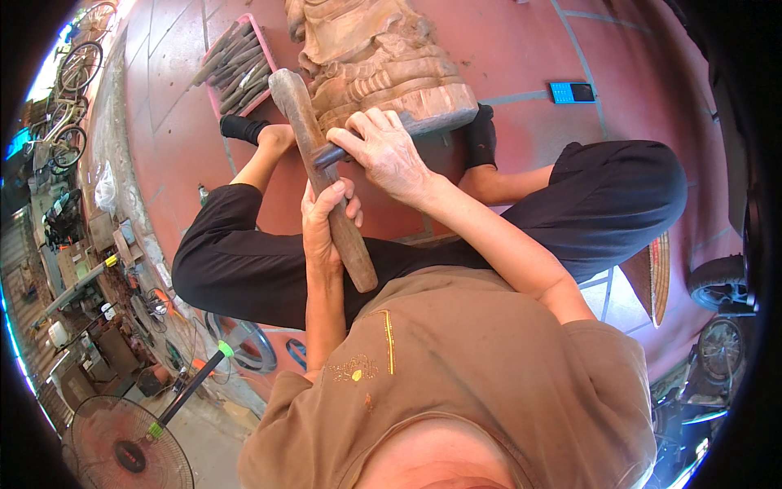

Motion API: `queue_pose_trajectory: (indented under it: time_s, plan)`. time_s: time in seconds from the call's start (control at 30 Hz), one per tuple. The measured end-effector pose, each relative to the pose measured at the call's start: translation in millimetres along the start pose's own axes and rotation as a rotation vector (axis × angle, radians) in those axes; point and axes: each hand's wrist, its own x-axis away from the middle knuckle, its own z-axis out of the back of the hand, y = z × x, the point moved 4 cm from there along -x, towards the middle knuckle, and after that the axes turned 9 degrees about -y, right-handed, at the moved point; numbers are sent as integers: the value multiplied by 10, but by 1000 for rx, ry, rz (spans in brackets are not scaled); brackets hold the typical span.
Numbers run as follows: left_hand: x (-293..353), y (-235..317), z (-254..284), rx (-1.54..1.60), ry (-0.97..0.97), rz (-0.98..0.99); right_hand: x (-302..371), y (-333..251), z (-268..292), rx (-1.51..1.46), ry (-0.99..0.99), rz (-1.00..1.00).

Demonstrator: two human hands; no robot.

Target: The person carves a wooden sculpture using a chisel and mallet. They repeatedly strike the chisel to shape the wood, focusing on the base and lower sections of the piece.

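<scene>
My left hand (pixel 327 213) is wrapped round a long, worn wooden mallet (pixel 350 248), club-like, which slants from upper left down toward my lap. In my right hand (pixel 387 155) is a dark, rod-like chisel (pixel 328 155); its near end lies at the mallet's middle, and its tip is hidden behind my fingers and wrist. Just beyond both hands lies a large carved wooden statue (pixel 379 69) with folds and ridges cut into it. Its flat base end (pixel 436 107) faces me, between my feet.
A pink tray (pixel 265 50) full of chisels stands at the far left on red tiles. To the far right lies a blue phone (pixel 572 93). A fan (pixel 130 452) stands at lower left, near cluttered shelves; bicycles (pixel 77 65) are at far left. A wheel (pixel 721 281) sits at right.
</scene>
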Motion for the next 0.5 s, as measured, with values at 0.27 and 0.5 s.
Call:
queue_pose_trajectory:
  time_s: [0.27,0.5]
  plan:
    - [14,-33,-28,9,33,21,30,78,7,42,-11,-28]
    - [15,-71,-39,7,23,18,60,88,6,43,21,-24]
